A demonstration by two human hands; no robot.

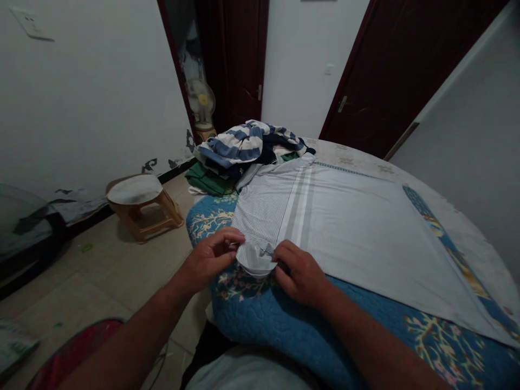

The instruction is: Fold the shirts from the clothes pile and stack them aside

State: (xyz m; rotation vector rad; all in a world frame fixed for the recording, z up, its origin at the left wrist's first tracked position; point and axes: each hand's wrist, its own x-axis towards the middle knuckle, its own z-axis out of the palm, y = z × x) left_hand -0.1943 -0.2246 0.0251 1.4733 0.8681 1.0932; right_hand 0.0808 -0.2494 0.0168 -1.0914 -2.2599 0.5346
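Observation:
A light grey, finely striped shirt is spread flat over a blue floral quilted cloth. At its near left corner, the sleeve has its cuff standing open in a rounded loop. My left hand pinches the left side of that cuff between thumb and fingers. Opposite it, my right hand grips the right side, its fingers curled and their tips partly hidden by the fabric. Wider grey and white bands run across the shirt near the sleeve.
A pile of clothes, with blue-and-white striped and green pieces, lies on the table's far left. Under the quilted cloth is a pale patterned table cover. A stool stands left on the tiled floor, a fan by the doorway.

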